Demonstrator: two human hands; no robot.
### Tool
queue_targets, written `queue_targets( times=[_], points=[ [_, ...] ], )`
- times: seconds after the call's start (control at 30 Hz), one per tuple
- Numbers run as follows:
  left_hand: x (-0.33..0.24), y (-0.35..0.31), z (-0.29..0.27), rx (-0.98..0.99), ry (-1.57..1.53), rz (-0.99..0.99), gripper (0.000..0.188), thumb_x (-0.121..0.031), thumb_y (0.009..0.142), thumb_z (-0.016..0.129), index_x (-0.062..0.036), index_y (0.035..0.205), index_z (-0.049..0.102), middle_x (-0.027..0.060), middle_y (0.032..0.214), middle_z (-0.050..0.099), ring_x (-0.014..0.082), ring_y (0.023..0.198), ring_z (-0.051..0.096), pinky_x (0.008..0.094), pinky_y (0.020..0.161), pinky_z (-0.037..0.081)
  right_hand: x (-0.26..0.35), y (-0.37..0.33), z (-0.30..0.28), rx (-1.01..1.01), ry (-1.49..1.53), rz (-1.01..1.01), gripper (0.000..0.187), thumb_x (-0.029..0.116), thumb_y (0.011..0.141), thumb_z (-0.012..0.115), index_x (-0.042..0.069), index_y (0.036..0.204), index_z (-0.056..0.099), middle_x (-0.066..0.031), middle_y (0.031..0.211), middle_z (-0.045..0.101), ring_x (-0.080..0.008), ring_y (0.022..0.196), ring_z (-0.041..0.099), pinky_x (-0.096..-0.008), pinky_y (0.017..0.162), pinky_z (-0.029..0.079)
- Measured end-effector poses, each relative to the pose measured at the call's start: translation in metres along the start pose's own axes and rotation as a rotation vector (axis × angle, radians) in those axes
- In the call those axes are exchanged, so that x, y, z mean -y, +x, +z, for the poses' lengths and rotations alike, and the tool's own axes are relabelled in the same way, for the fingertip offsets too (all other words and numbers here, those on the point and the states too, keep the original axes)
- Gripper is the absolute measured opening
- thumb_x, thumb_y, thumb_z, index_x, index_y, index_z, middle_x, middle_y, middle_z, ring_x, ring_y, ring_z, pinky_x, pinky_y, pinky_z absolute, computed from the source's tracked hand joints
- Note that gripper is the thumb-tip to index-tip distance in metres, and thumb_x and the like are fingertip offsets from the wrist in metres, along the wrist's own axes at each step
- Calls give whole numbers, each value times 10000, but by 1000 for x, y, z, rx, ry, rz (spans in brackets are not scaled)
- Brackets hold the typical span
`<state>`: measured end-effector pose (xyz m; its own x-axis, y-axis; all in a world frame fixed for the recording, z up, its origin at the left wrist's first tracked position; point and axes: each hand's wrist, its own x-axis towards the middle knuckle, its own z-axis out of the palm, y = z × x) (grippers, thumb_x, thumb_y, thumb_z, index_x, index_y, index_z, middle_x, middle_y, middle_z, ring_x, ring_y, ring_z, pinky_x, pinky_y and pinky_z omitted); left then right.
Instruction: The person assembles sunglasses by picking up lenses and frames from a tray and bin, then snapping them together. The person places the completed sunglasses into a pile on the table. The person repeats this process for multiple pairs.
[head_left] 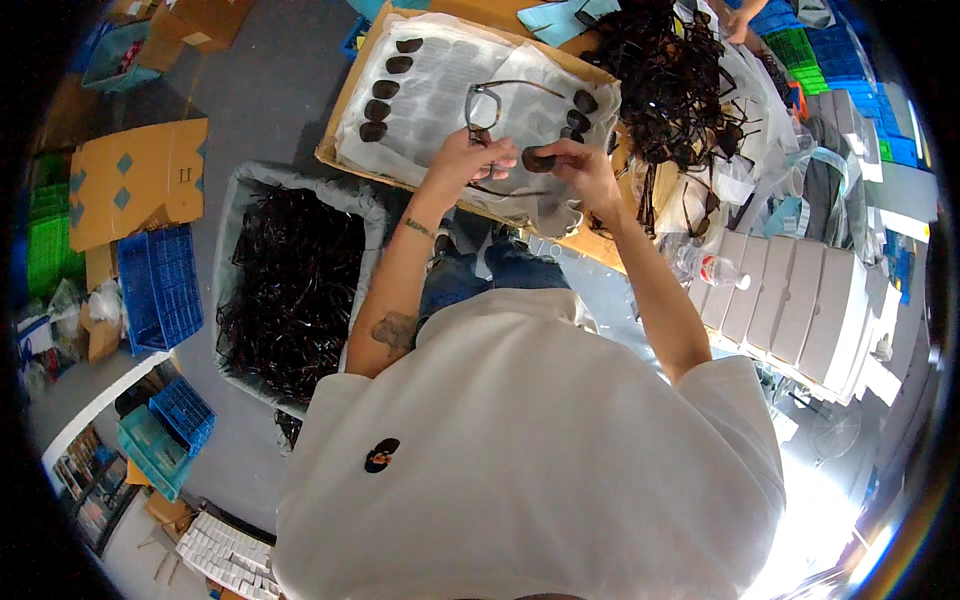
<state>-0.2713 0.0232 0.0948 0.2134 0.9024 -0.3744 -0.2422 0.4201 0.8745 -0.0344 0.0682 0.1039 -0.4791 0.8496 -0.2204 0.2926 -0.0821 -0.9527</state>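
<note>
My left hand point(468, 160) is closed on a dark glasses frame point(530, 86), whose temple arms stretch to the right. One rim of the frame shows above the fingers; the hand hides part of the rest. Just to the right, my right hand point(585, 168) pinches a dark sunglass lens point(538, 160) near the frame, with a small gap between them. Both hands are over the near side of a shallow cardboard box point(352, 78) lined with white paper. Several dark lenses point(385, 89) lie in a column at its left, and more lenses point(576, 120) at its right.
A tangled heap of dark glasses frames point(675, 90) lies right of the box. A lined bin point(232, 225) full of dark frames stands at left. A plastic bottle point(725, 271) and white boxes point(785, 295) are at right. Another person's hand point(738, 25) shows at far right.
</note>
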Motion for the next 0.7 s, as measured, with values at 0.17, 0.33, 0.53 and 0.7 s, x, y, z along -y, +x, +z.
queue_targets(
  times=[0.17, 0.33, 0.53, 0.7],
  points=[
    [17, 12, 10, -111, -55, -50, 230, -193, 935, 666, 5, 1000, 570, 134, 981, 689, 195, 809, 708, 256, 613, 542, -9, 0, 2, -120, -217, 44, 199, 6, 790, 662, -9, 988, 672, -66, 849, 696, -148, 796, 656, -297, 702, 515],
    [35, 23, 3, -101, -104, -84, 313, -300, 999, 567, 12, 1020, 545, 158, 944, 684, 209, 749, 702, 283, 597, 570, -26, 16, -6, -109, -682, 148, 246, 151, 785, 683, 0, 977, 652, -224, 892, 679, -379, 852, 674, -474, 762, 527],
    [43, 25, -5, -46, -370, -62, 520, -538, 1016, 417, -36, 1008, 553, 130, 917, 681, 207, 755, 676, 297, 581, 535, -77, 20, -4, -104, -931, 108, 172, 56, 773, 646, 10, 938, 627, -223, 862, 672, -398, 887, 672, -501, 769, 523],
    [33, 19, -16, -82, -600, 63, 485, -525, 1026, 402, -76, 958, 573, 66, 832, 634, 190, 709, 574, 329, 664, 500, -31, 0, -1, -231, -1048, -44, 155, 51, 782, 676, 10, 930, 657, -190, 854, 685, -356, 831, 683, -455, 736, 535]
  ],
)
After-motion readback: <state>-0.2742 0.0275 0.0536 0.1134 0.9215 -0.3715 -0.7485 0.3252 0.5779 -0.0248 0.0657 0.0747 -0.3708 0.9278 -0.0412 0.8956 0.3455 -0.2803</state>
